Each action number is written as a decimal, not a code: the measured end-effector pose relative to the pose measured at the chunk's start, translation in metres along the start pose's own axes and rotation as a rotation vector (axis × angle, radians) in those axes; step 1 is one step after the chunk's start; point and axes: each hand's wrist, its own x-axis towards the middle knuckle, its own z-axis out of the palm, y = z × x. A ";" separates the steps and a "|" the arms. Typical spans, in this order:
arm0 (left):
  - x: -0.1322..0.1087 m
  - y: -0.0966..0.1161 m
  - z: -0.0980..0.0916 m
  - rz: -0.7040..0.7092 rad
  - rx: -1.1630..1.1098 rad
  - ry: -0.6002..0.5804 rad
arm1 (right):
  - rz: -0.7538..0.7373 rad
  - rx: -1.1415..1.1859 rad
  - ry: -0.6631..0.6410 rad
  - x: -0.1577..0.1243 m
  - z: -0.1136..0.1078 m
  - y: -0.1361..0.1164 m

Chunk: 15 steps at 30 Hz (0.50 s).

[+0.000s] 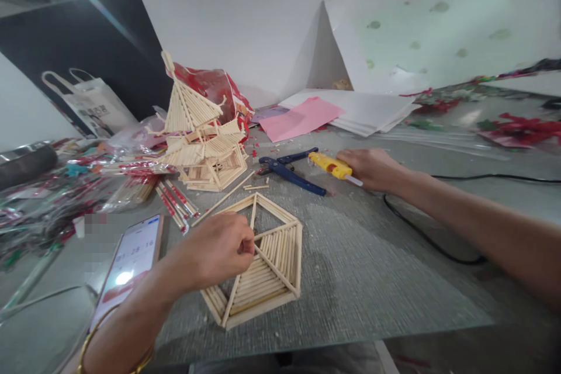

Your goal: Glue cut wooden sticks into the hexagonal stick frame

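- Hexagonal pale wooden-stick frame [280, 252] lies flat, near centre.
- Left hand [224, 248] bends over it, fingertips bunched, perhaps steadying it; cannot tell if they pinch anything.
- Right hand [372, 168], farther right, grips a yellow plastic glue gun [331, 165], apparently holding it clear.
- Red plastic bag [210, 85], far left: contents unclear.

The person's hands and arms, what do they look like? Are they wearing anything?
The left hand and right hand are bare, with no gloves. No sleeves show on either arm. A thin, shiny gold-coloured bangle circles the left arm; I can't see one on the right.
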 end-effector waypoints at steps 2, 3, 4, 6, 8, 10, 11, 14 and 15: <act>0.001 0.001 -0.001 -0.005 0.016 -0.009 | 0.000 0.003 0.001 0.000 0.000 -0.001; 0.002 0.002 -0.001 -0.008 0.020 -0.016 | 0.001 0.006 0.000 0.000 0.000 -0.001; 0.002 0.002 -0.002 -0.011 0.020 -0.024 | 0.000 0.010 -0.001 0.000 -0.001 -0.001; 0.003 0.003 -0.002 -0.011 0.016 -0.034 | -0.004 0.018 -0.006 0.000 -0.001 -0.001; 0.003 0.003 -0.003 -0.001 0.009 -0.034 | -0.010 0.027 -0.013 0.000 -0.001 -0.001; 0.004 0.002 -0.003 0.006 0.004 -0.033 | -0.010 0.030 -0.026 0.000 -0.001 -0.001; 0.005 0.002 -0.004 0.010 -0.001 -0.036 | -0.005 0.030 -0.032 0.000 -0.001 -0.002; 0.006 0.000 -0.005 0.021 -0.017 -0.051 | 0.013 0.027 -0.050 0.000 -0.003 -0.003; 0.006 0.000 -0.006 0.023 -0.022 -0.061 | 0.017 0.026 -0.054 0.000 -0.004 -0.004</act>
